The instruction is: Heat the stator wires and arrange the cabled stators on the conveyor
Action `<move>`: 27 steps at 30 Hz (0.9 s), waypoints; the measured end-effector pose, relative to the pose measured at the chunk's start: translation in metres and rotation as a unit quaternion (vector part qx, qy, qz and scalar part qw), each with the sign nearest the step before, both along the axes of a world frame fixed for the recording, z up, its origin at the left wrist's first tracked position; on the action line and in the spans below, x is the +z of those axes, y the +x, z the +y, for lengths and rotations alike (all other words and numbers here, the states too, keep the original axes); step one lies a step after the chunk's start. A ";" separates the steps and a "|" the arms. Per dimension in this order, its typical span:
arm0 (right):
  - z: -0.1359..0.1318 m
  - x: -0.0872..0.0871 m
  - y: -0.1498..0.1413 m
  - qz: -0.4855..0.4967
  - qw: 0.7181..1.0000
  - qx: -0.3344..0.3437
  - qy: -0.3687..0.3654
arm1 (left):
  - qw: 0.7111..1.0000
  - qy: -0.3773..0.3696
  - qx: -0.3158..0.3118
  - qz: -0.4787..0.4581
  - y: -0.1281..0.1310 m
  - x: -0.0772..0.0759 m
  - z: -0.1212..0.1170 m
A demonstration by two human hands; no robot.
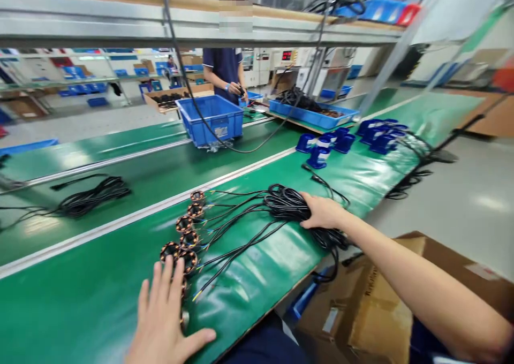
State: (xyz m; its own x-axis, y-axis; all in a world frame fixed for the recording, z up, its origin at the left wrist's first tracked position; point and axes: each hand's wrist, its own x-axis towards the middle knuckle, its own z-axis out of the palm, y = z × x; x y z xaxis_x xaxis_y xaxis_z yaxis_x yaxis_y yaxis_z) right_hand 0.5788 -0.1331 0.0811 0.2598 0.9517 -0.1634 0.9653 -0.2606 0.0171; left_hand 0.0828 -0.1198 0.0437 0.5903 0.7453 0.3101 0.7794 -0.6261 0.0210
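My left hand point(164, 316) lies flat with fingers spread on the green belt point(80, 300), covering the nearest of several copper-wound coils point(185, 225) that sit in a row. Black cables run from the coils to a bundle of black cable point(287, 204) further right. My right hand point(321, 211) rests on that bundle with fingers curled over it near the belt's edge.
A blue crate point(212, 119) stands on the far belt, with a person in a dark shirt point(225, 69) behind it. Blue holders point(321, 150) sit at the right. Another cable bundle point(88, 198) lies left. Cardboard boxes point(361, 310) are below my right arm.
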 end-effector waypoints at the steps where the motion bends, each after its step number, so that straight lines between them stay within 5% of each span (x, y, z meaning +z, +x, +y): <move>1: -0.004 0.000 -0.002 -0.006 1.000 -0.008 0.005 | 1.000 0.008 0.010 0.010 0.008 0.002 -0.004; 7: -0.046 0.007 0.003 -0.021 0.995 -0.071 0.065 | 1.000 0.003 0.001 0.031 0.028 0.006 0.010; 17: -0.090 0.044 0.044 -0.023 0.979 -0.161 0.125 | 0.989 -0.116 -0.085 0.040 0.091 0.005 0.084; 21: -0.107 0.052 0.078 -0.035 0.965 -0.230 0.125 | 0.976 -0.162 -0.133 0.066 0.153 0.014 0.116; 27: -0.135 0.045 0.152 -0.046 0.918 -0.358 0.165 | 0.953 -0.182 -0.225 0.088 0.298 0.024 0.161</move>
